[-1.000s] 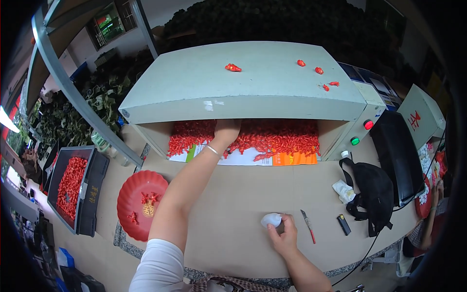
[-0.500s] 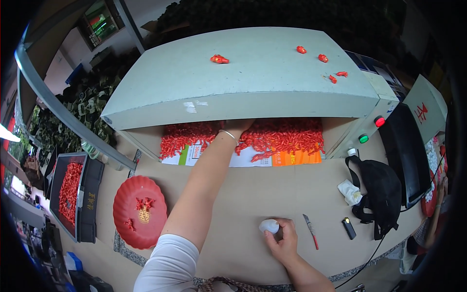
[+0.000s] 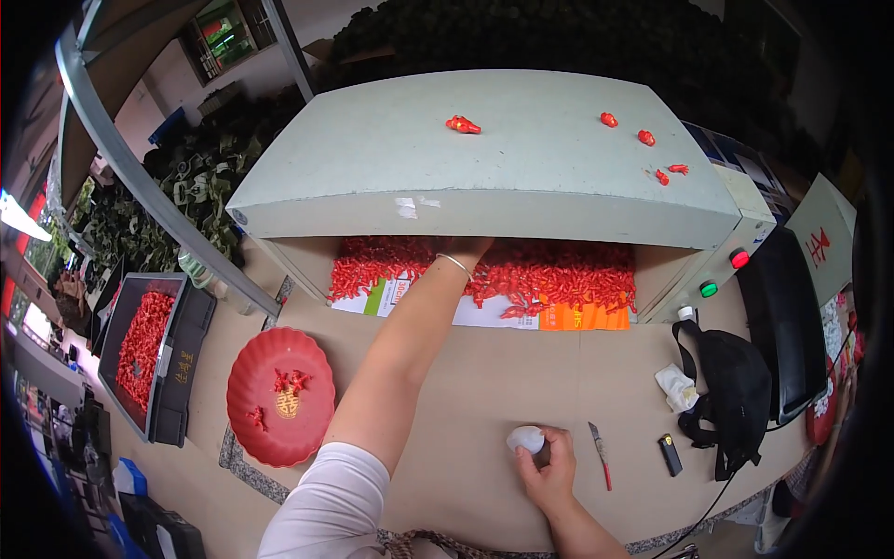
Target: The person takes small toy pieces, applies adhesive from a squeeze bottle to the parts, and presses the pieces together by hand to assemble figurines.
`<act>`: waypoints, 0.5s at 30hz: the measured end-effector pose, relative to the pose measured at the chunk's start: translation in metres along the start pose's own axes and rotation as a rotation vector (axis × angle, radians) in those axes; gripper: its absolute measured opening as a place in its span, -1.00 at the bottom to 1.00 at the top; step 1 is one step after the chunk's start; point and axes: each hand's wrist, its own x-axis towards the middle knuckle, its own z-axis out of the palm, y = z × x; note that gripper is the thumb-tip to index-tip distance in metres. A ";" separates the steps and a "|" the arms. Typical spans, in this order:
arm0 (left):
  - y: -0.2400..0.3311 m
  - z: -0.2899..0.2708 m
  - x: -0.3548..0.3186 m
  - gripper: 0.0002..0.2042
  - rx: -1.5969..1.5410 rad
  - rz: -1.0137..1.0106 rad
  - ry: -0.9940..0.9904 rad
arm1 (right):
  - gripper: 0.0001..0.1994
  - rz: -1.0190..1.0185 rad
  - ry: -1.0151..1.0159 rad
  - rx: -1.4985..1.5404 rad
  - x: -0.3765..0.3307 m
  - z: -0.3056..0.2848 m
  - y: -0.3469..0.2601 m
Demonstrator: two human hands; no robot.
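Observation:
My left arm stretches forward, and my left hand (image 3: 471, 250) is under the top of the pale green box (image 3: 484, 207). Its fingers are hidden behind the box's front edge, so what they do does not show. A silvery bangle (image 3: 457, 265) is on that wrist. Around the hand lies a bed of small red pieces (image 3: 568, 278) on a printed sheet (image 3: 507, 312). On the tabletop, my right hand (image 3: 551, 468) is closed round a white, rounded thing (image 3: 526, 438). To its right lies a craft knife (image 3: 601, 456) with a red handle.
A red scalloped plate (image 3: 251, 373) holds a few red pieces at left, beside a grey crate (image 3: 171, 396) of red pieces. At right are a black bag (image 3: 731, 382), crumpled tissue (image 3: 677, 388) and a small black-and-yellow object (image 3: 670, 455). Red and green buttons (image 3: 710, 289) mark the box's side.
The whole view has shifted slightly, so things appear farther right and mostly lower. My left hand stays inside the box. My right hand keeps the white thing.

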 end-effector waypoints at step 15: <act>-0.021 -0.082 -0.020 -0.67 0.168 -0.160 -0.300 | -0.68 0.016 -0.001 -0.029 -0.003 0.002 0.004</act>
